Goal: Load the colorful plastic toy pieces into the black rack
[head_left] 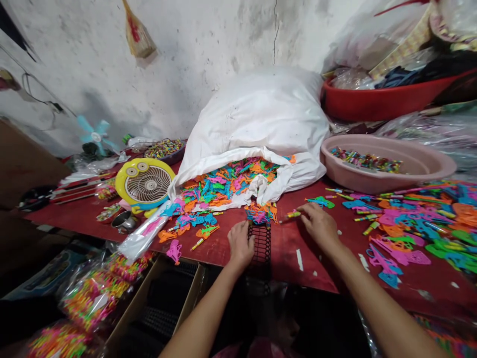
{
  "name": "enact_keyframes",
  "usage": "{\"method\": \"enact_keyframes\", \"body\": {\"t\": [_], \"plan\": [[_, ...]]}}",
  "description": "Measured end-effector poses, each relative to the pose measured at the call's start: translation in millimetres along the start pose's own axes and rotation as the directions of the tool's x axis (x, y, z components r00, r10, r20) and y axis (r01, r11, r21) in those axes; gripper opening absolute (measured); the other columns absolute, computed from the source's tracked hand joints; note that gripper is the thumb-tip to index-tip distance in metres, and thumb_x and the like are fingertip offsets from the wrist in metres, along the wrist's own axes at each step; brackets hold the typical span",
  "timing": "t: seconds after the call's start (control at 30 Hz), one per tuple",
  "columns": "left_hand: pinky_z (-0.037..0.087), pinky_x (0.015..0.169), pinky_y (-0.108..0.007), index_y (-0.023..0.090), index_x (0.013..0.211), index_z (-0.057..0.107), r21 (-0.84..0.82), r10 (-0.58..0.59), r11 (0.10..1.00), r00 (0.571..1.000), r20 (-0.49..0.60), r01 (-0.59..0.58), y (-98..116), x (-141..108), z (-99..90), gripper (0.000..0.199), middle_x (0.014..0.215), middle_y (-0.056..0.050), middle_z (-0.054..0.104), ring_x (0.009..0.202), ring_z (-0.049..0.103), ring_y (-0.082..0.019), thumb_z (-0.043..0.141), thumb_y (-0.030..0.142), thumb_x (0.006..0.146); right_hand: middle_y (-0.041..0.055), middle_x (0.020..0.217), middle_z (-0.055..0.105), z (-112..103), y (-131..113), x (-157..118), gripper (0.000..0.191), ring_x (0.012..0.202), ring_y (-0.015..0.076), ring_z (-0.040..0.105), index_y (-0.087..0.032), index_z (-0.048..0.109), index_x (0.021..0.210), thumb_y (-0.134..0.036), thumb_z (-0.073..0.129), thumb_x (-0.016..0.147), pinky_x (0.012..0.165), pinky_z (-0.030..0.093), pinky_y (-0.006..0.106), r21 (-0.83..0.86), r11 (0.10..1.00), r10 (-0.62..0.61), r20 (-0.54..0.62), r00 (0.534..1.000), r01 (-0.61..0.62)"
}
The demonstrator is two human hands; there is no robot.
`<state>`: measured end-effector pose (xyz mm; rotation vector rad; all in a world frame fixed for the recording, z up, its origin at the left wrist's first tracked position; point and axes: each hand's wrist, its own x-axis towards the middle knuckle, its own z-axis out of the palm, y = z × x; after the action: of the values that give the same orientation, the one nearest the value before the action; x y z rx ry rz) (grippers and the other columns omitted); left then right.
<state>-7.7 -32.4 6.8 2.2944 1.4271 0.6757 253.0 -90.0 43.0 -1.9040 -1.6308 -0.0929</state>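
My left hand [240, 243] rests on the red tabletop [286, 258], its fingers against a black plastic mesh strip [261, 243] and nothing visibly held. My right hand [316, 223] has a small yellow-green plastic tube [289, 216] at its fingertips, apparently pinched. A heap of bright plastic cut-out shapes [259, 214] lies just beyond both hands, spilling from a white cloth sack [257, 119]. Further loose shapes and tubes [421, 228] spread across the table to the right. A pink shape [174, 251] lies left of my left hand.
A pink basin [383, 164] of small tubes and a red basin [380, 99] stand to the right. A yellow electric fan [145, 184], a steel cup [124, 222] and a tray of pieces [164, 150] sit left. A cardboard box [156, 303] with filled plastic bags [93, 298] stands below the table edge.
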Motion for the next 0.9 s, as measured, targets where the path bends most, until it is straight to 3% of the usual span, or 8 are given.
{"method": "enact_keyframes", "body": {"t": [0.17,0.3,0.43,0.57,0.63,0.7,0.83,0.9], "plan": [[0.029,0.112,-0.049,0.015,0.138,0.046,-0.017,-0.158,0.987,0.983,-0.094,0.157,15.9,-3.8,9.3,0.055,0.138,-0.016,0.053,0.132,0.043,-0.032,0.049,0.021,0.084,0.0084,0.133,0.06,-7.3,21.2,-31.1,0.039,0.117,0.0223,0.057,-0.02,0.068,0.111,-0.008,0.036,0.091,0.093,0.047,0.034,-0.048,0.983,-0.168,0.131,0.977,0.176],[0.029,0.113,-0.048,0.016,0.133,0.05,-0.06,-0.171,0.984,0.979,-0.112,0.165,25.2,-11.0,12.6,0.052,0.135,-0.015,0.055,0.131,0.044,-0.032,0.055,0.028,0.083,0.0109,0.149,0.046,-11.2,27.0,-46.8,0.047,0.132,0.0209,0.048,-0.017,0.052,0.136,-0.011,0.035,0.093,0.107,0.042,0.036,-0.001,0.998,-0.063,-0.01,0.998,0.063],[0.033,0.11,-0.047,0.021,0.128,0.056,-0.091,-0.154,0.985,0.985,-0.076,0.147,20.3,-13.8,5.1,0.043,0.133,-0.011,0.058,0.128,0.046,-0.03,0.056,0.031,0.087,0.0206,0.137,0.052,-17.2,14.6,-50.9,0.049,0.124,0.0296,0.053,-0.01,0.047,0.138,-0.035,0.043,0.096,0.097,0.047,0.042,-0.151,0.972,0.167,-0.108,0.98,-0.182],[0.038,0.105,-0.044,0.019,0.136,0.048,-0.175,-0.111,0.98,0.992,-0.068,0.097,4.1,0.5,-0.3,0.057,0.133,-0.011,0.057,0.122,0.05,-0.028,0.065,0.031,0.083,0.0172,0.107,0.065,-17.5,-1.8,-49.2,0.048,0.098,0.0325,0.064,-0.011,0.055,0.12,-0.051,0.048,0.093,0.075,0.047,0.041,-0.364,0.862,0.392,0.033,0.919,-0.354],[0.041,0.101,-0.039,0.019,0.138,0.045,-0.269,-0.03,0.963,0.997,-0.073,0.009,-2.5,11.6,1.0,0.063,0.129,-0.01,0.059,0.114,0.054,-0.024,0.068,0.027,0.08,0.0157,0.106,0.067,-15.0,-7.1,-45.1,0.043,0.094,0.0306,0.065,-0.013,0.056,0.116,-0.049,0.049,0.093,0.071,0.044,0.037,-0.383,0.848,0.435,0.108,0.894,-0.366],[0.044,0.094,-0.034,0.019,0.132,0.051,-0.338,0.033,0.94,0.997,-0.074,-0.056,-5.5,21.3,3.9,0.056,0.117,-0.007,0.062,0.102,0.056,-0.021,0.068,0.021,0.079,0.016,0.113,0.066,-11.9,-10.1,-38.8,0.041,0.096,0.0293,0.065,-0.014,0.052,0.122,-0.042,0.05,0.092,0.07,0.042,0.034,-0.349,0.858,0.446,0.141,0.884,-0.377],[0.041,0.077,-0.028,0.019,0.1,0.064,-0.357,0.025,0.933,0.998,-0.062,-0.046,-3.8,29.6,9.1,0.022,0.081,0.0,0.059,0.081,0.052,-0.017,0.062,0.013,0.079,0.0153,0.115,0.067,-6.3,-8.7,-24.5,0.048,0.1,0.0285,0.065,-0.014,0.047,0.131,-0.031,0.054,0.087,0.067,0.04,0.032,-0.273,0.869,0.468,0.184,0.864,-0.412],[0.038,0.07,-0.025,0.019,0.093,0.064,-0.372,0.012,0.928,0.997,-0.073,-0.038,-3.0,29.3,10.2,0.018,0.073,0.003,0.054,0.074,0.049,-0.015,0.061,0.009,0.078,0.0152,0.109,0.069,-4.1,-3.6,-18.6,0.049,0.097,0.0283,0.066,-0.013,0.051,0.129,-0.03,0.056,0.083,0.066,0.04,0.032,-0.255,0.861,0.492,0.204,0.846,-0.439]]}}
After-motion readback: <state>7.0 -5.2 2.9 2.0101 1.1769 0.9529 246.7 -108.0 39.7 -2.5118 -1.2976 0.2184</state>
